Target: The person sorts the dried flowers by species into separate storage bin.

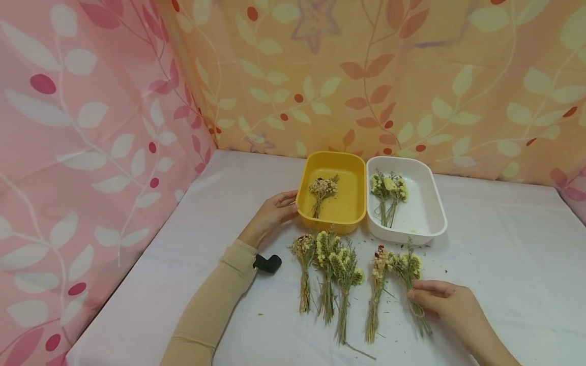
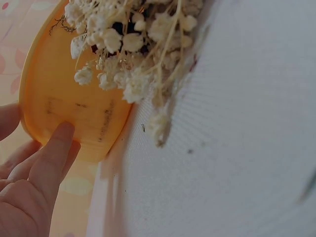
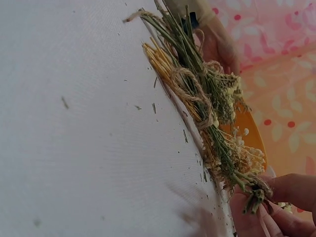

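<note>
The right hand point(image 1: 450, 306) pinches a dried-flower bunch point(image 1: 413, 267) by its stems, thumb on one side and fingers on the other, at the right end of a row laid out on the white-covered counter point(image 1: 256, 330); whether this bunch touches the cloth or is slightly raised is hard to tell. Its small yellow heads point away from the person and its stem ends toward them. The left hand point(image 1: 271, 216) grips nothing: its fingers are extended against the outer left side of a yellow tray point(image 1: 350, 190). Inside that tray lies a pale, cream-headed bunch point(image 1: 323, 188). A white tray point(image 1: 423, 203) sits just beside it on the right, with yellow-headed bunches point(image 1: 398, 190) near its left wall. In front of the trays, the row begins with another cream bunch point(image 1: 303, 249), followed by two yellow-and-green bunches point(image 1: 326, 251) close together; after a gap comes a slender bunch with a red tip point(image 1: 379, 267), its flowers near those of the held bunch. The right wrist view shows twine point(image 3: 190, 86) looped around the stems of a bunch in the row. Small plant crumbs dot the cloth. A black band point(image 1: 267, 264) shows at the left wrist, by the beige sleeve point(image 1: 206, 305). Pink leaf-patterned fabric point(image 1: 105, 127) hangs to the left, with orange leaf-patterned fabric point(image 1: 329, 101) behind the trays.
</note>
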`<state>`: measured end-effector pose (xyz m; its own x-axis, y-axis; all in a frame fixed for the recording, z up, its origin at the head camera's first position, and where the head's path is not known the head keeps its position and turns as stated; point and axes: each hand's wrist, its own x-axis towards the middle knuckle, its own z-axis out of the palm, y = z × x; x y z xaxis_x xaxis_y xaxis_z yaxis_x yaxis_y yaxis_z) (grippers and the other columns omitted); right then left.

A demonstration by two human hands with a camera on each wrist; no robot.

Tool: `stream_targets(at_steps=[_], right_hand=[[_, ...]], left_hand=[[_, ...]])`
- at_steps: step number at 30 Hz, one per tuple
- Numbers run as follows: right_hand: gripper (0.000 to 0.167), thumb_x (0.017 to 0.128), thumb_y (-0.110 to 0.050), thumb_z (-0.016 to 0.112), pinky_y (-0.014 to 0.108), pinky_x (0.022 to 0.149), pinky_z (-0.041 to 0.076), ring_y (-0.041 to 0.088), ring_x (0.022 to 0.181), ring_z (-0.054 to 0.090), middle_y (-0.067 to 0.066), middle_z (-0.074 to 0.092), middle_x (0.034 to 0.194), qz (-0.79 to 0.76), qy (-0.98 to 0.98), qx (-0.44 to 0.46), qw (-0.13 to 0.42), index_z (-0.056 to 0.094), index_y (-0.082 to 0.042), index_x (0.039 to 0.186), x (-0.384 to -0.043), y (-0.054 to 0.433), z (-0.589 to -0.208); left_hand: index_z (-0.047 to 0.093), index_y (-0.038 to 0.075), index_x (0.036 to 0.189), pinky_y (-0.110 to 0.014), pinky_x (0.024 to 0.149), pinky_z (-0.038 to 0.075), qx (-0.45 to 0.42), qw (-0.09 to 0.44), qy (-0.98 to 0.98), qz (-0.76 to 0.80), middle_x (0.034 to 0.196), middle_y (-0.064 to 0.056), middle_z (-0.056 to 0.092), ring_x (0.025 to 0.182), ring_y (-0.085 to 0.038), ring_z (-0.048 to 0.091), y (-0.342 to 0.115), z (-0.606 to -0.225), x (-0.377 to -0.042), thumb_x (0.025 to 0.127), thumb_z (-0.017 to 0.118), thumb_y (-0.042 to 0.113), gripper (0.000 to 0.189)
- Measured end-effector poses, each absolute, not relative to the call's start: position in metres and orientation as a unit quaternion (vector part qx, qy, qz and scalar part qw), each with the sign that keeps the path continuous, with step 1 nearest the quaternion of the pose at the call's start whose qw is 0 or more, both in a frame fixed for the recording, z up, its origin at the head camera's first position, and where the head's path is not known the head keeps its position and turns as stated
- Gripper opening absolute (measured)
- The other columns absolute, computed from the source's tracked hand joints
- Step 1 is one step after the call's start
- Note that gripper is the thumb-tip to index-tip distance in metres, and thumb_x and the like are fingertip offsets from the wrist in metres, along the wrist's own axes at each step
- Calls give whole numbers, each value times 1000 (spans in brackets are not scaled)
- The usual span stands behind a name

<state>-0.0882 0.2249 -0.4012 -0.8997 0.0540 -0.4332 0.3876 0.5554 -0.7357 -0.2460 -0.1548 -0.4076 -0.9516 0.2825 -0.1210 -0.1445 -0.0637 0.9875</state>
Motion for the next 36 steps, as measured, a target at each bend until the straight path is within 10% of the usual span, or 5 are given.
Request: stream_targets(at_steps=[36], right_hand=[[59, 90, -41, 72, 27, 82, 63, -3, 87, 70, -17, 74, 104, -515, 834, 106, 170, 62, -2, 133, -107, 229, -377]], left_hand=[[39, 2, 152, -37, 109, 51, 42, 146, 681, 716, 155, -17, 44, 138, -36, 49, -153, -406, -246, 100, 56, 3, 54]])
